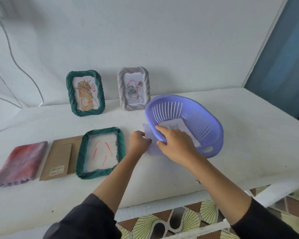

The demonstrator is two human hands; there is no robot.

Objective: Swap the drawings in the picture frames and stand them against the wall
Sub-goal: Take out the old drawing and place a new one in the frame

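1. Gripping the near rim of the purple slotted basket [197, 114], the right hand [177, 145] has its fingers curled over the edge into the bowl and its thumb beneath the rim; the basket sits tilted, its opening turned toward the person.
2. A white sheet with a faint drawing [181, 125] lies inside the basket, at 12 o'clock of the right hand and touching its fingertips.
3. The left hand [139, 143], at 9 o'clock of the right hand and close beside it, pinches the edge of a pale lavender sheet [153, 150] with curled fingers; that sheet lies between the hands and runs partly under the basket.
4. At 9 o'clock of the left hand, just beside it, a dark green picture frame [80, 157] lies flat on the white tabletop [248, 135], holding a white drawing with red strokes [102, 150].
5. Further toward 9 o'clock lie a brown cardboard backing [57, 159], partly tucked under that frame, and then a folded pink-and-purple cloth [21, 163].
6. At 11 o'clock of the hands, well apart from them, a second green frame [100, 94] with a flower drawing stands against the wall [162, 40].
7. At 12 o'clock, a grey-white frame [120, 90] with a rose drawing stands against the wall, just behind the basket's far rim.
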